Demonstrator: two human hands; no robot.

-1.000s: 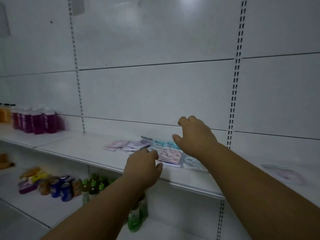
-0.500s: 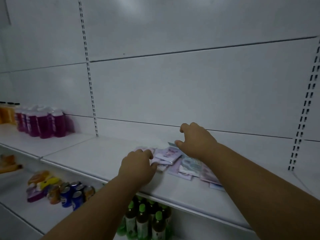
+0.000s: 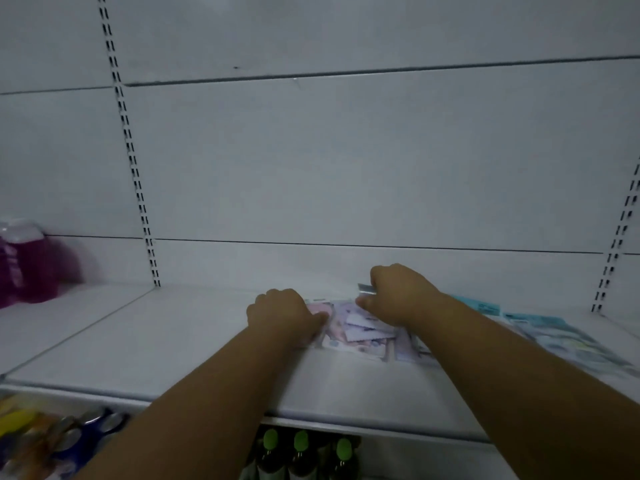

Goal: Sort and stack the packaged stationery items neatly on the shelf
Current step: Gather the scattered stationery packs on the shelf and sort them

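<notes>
1. Nearest, under the shelf edge: green-capped bottles (image 3: 300, 452) stood in a row on the lower level; at left, blue cans (image 3: 91, 433) and yellow packs (image 3: 15, 419), all blurred.
2. The white shelf (image 3: 166, 344) was a flat metal board w/ a seam running diagonal at left; most of its surface was bare.
3. Both forearms reached over the front edge. Left hand (image 3: 282, 315) lay knuckles up, fingers curled down onto the left edge of the pink-lilac stationery packets (image 3: 360, 329); real pinch or only pressing, cannot tell.
4. Right hand (image 3: 401, 294) was a bit further back, fingers bent over the back part of the same pile, a small grey-green packet corner (image 3: 366, 288) showing at the fingertips; grip type not clear.
5. Packets lay flat, overlapping, approx. in the middle of the shelf, between the hands.
6. To the right, light blue packets (image 3: 554, 336) lay flat in a loose row.
7. Far left: purple bottles (image 3: 27, 268) against the wall.
8. Back wall (image 3: 346, 161): white panels, slotted uprights (image 3: 135, 174), dim light.
</notes>
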